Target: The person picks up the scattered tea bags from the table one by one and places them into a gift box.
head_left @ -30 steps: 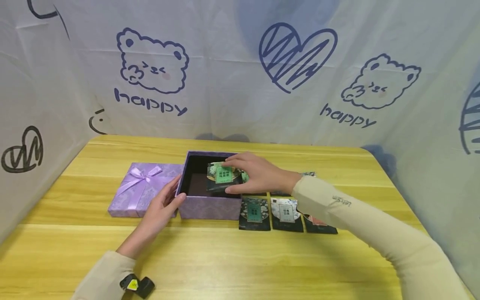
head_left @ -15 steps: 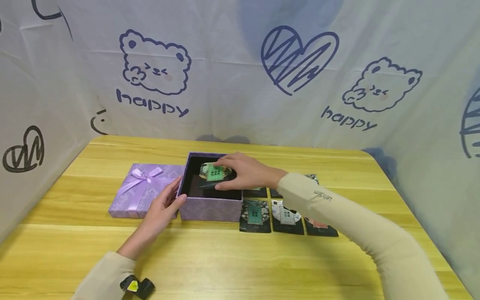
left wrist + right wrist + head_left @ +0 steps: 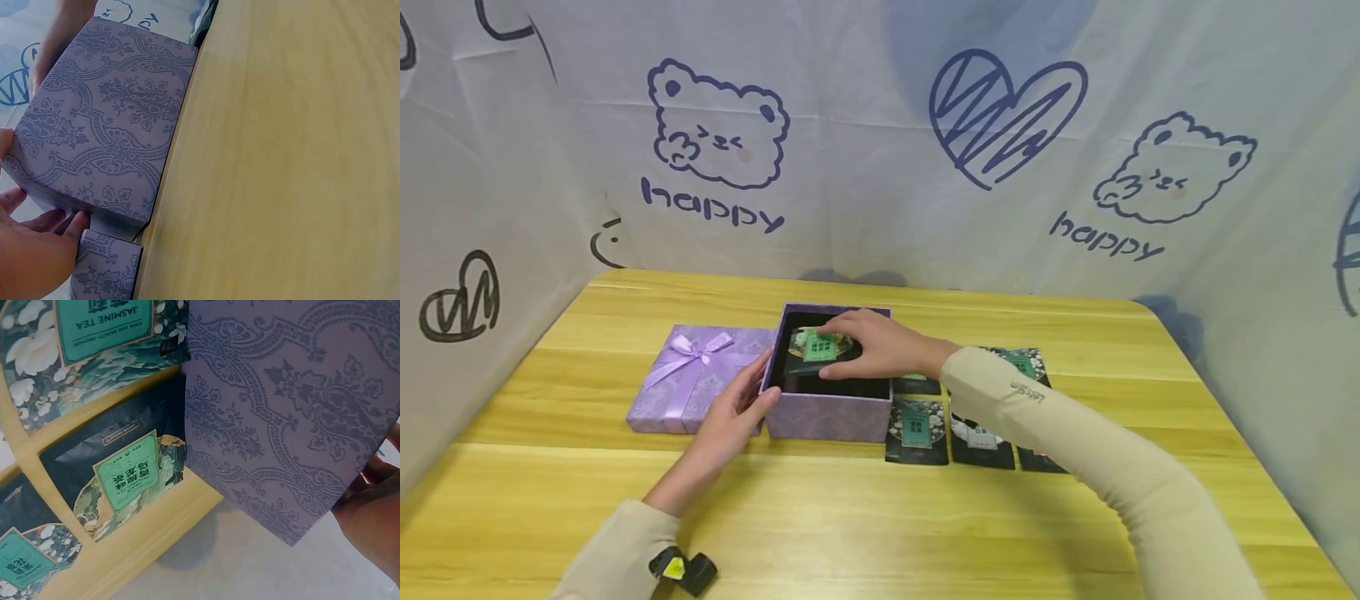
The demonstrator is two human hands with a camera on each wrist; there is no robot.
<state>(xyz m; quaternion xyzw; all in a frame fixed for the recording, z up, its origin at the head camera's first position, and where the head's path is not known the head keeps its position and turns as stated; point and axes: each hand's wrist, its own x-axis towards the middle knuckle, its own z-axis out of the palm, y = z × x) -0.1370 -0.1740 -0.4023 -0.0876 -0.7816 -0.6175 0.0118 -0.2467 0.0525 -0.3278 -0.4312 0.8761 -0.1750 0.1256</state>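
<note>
A purple patterned gift box point(image 3: 827, 418) stands uncovered on the table, its inside black. My left hand point(image 3: 730, 421) holds its left front corner, thumb by the front edge and fingers along the left side point(image 3: 44, 228). Inside the box opening, my right hand point(image 3: 883, 346) pinches a black tea packet point(image 3: 808, 354) with a green label, thumb at its lower edge and fingers at its upper edge. In the right wrist view the box wall point(image 3: 281, 412) hides that packet and most of the hand.
The box lid point(image 3: 681, 379) with a lilac bow lies left of the box. Right of it several tea packets lie in rows, including a green-labelled jasmine one point(image 3: 917, 433), a white-labelled one point(image 3: 981, 437) and an oolong one point(image 3: 128, 478). My right sleeve partly covers them.
My right hand has moved left and slightly down with the tea packet, from the box's right part further into the opening. The left hand stays at the box corner.
</note>
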